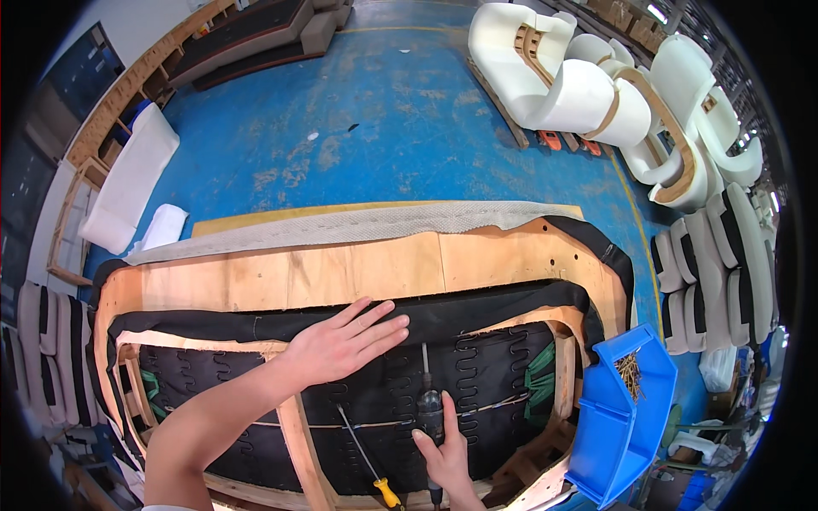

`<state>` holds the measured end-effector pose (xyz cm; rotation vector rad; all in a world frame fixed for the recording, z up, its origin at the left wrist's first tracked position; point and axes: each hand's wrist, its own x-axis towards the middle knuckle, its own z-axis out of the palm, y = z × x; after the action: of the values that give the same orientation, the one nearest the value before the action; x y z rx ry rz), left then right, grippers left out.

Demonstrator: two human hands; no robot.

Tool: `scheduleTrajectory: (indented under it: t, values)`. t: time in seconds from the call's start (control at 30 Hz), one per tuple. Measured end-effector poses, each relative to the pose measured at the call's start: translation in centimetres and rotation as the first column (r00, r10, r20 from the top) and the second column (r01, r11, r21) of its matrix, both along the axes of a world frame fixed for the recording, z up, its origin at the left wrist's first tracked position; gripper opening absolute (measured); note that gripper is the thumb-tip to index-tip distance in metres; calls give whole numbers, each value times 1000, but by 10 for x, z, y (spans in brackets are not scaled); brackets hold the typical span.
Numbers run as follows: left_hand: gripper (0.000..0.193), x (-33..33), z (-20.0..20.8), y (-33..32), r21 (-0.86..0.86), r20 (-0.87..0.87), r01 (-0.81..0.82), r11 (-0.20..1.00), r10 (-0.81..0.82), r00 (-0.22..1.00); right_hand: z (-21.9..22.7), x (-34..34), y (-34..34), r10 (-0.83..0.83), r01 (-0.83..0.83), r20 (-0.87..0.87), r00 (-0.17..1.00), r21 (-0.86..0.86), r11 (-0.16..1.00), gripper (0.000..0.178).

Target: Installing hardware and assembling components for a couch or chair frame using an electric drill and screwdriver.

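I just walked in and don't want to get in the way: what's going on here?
A person is at a wooden frame with black fabric along it. The left hand is palm down at the fabric; the right hand holds a driver, bit pointing away. I can't tell whether the bit touches anything. A yellow-handled screwdriver and a blue bin of fasteners are close by.

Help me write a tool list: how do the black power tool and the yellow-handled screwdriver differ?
The black power tool is in the right hand; no hand touches the yellow-handled screwdriver. The power tool's body is bulkier than the screwdriver's handle. The power tool points almost straight up the picture; the screwdriver slants left. Both have slender shafts.
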<state>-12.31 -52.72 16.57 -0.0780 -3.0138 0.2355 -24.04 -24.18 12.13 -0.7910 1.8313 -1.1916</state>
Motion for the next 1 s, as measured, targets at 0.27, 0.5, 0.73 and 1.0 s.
scheduleTrajectory:
  t: [0.27, 0.5, 0.73, 1.0]
  values:
    - [71, -7, -1, 6, 27, 4, -250, 968, 250, 968, 1, 0, -2, -1, 1, -49, 999, 8, 1000, 82]
    - [66, -7, 4, 8, -42, 22, -267, 963, 268, 963, 3, 0, -5, 8, -9, -79, 997, -16, 1000, 81]
    - [63, -9, -2, 8, -139, -8, -249, 958, 250, 968, 1, -2, -4, 11, -11, -77, 997, 1, 1000, 81]
    - [62, -13, -7, 11, -137, -21, -235, 962, 234, 972, 2, -4, -2, -15, 14, -77, 997, -10, 1000, 82]
